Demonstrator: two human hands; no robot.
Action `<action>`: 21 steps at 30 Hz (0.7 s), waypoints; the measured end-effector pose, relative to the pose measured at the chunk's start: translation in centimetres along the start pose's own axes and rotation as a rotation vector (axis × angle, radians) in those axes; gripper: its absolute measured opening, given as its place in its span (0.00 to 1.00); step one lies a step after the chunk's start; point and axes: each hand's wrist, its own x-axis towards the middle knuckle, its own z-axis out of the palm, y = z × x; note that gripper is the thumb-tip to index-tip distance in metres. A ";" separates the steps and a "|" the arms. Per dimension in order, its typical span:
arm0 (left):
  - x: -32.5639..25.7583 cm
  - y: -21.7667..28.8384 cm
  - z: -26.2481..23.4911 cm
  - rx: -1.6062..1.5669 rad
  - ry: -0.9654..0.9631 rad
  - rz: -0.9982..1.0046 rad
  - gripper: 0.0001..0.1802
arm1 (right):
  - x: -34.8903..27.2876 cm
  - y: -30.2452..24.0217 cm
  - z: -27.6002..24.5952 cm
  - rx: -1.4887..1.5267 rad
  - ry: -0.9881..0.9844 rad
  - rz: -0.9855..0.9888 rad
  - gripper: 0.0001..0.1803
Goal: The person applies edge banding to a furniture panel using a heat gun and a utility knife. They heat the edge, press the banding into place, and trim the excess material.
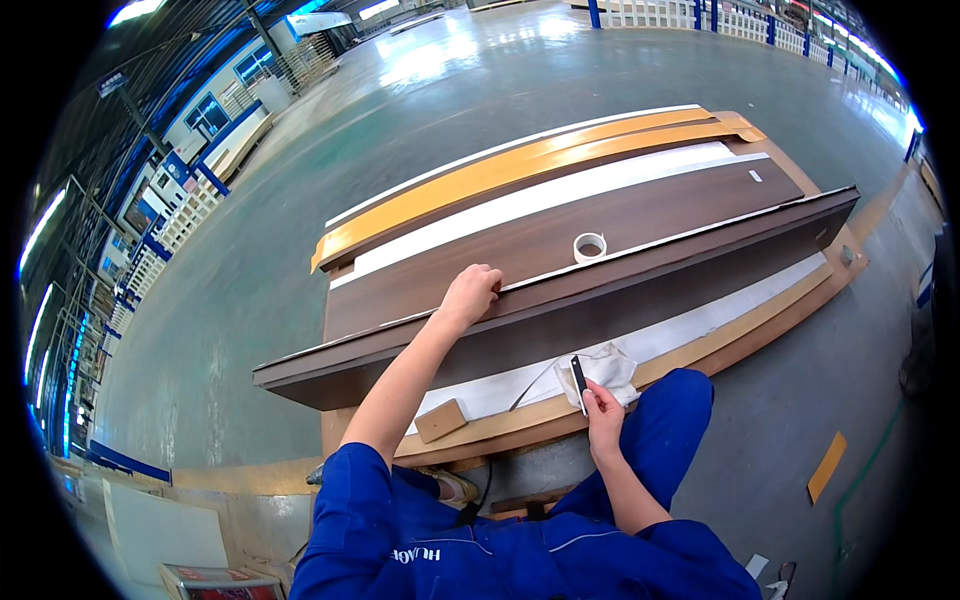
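A long dark brown panel stands on edge across the work surface, with a pale strip along its top. My left hand is at that top edge, its fingers curled and pinched together. Whatever lies between those fingertips is hidden. In my right hand is a slim black utility knife, held upright on the near side of the panel. A crumpled white cloth lies just behind the right hand. Beyond the panel, a roll of white tape rests on a flat brown board.
Orange-yellow strips and white strips lie at the far side. A small tan block sits near the front edge, left of the cloth. My bent knee is against the front. A yellow piece lies on the floor at right.
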 end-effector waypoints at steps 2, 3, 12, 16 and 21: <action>0.3 -0.1 -0.1 0.009 -0.016 0.046 0.05 | 0.1 -0.1 -0.1 -0.021 0.001 0.002 0.13; 0.4 -0.1 -0.1 0.012 -0.023 0.068 0.05 | 0.1 0.0 -0.2 -0.025 0.000 0.002 0.13; 2.2 -1.0 -0.3 0.115 -0.186 0.134 0.04 | 0.4 0.8 -0.3 -0.006 -0.034 0.007 0.13; 2.4 -1.3 -0.2 0.104 -0.211 0.118 0.04 | 0.6 1.2 -0.3 -0.002 -0.034 0.015 0.13; 2.0 -1.4 -0.4 0.020 -0.245 0.023 0.05 | 0.7 1.4 -0.4 -0.009 -0.048 0.020 0.13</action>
